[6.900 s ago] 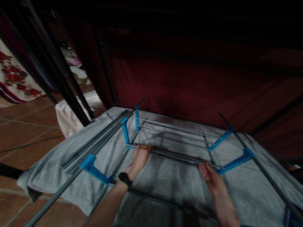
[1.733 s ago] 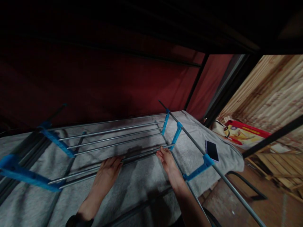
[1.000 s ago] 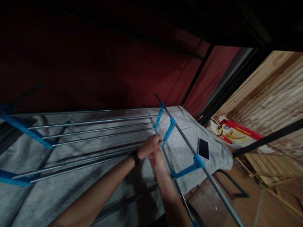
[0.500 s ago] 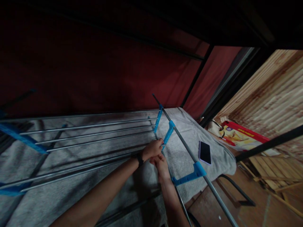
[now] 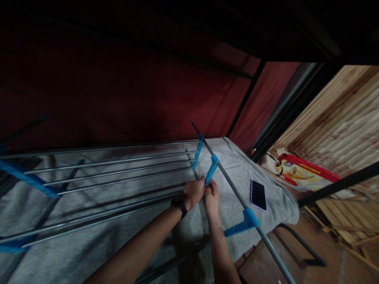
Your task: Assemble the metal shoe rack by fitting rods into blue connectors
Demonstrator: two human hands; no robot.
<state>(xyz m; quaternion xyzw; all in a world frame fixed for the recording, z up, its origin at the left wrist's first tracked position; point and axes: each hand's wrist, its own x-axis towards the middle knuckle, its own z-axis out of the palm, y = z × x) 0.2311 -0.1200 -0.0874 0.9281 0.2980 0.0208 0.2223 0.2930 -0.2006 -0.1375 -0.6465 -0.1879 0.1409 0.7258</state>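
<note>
A rack of thin metal tubes (image 5: 118,183) and blue plastic brackets (image 5: 211,169) stretches across a grey blanket. My left hand (image 5: 194,193), with a black band at the wrist, is closed around the end of a metal tube beside the lower tip of the middle bracket. Close against it, my right hand (image 5: 212,197) has its fingers pinched at that bracket's lower tip. The exact joint between tube and bracket is hidden behind my fingers. A thicker grey pole (image 5: 232,185) carries several brackets along its length. Below my right hand another blue bracket (image 5: 241,227) juts from this pole.
On the blanket (image 5: 237,157), right of the pole, lies a phone (image 5: 258,195). Beyond the dark metal frame (image 5: 340,183) are a red and yellow box (image 5: 304,169) and wooden slats (image 5: 343,213). Dark red fabric (image 5: 133,94) hangs behind the rack.
My right hand has moved up and right, from below my left hand to the bracket's lower tip. My left hand has shifted slightly down and left. The view has tilted a little.
</note>
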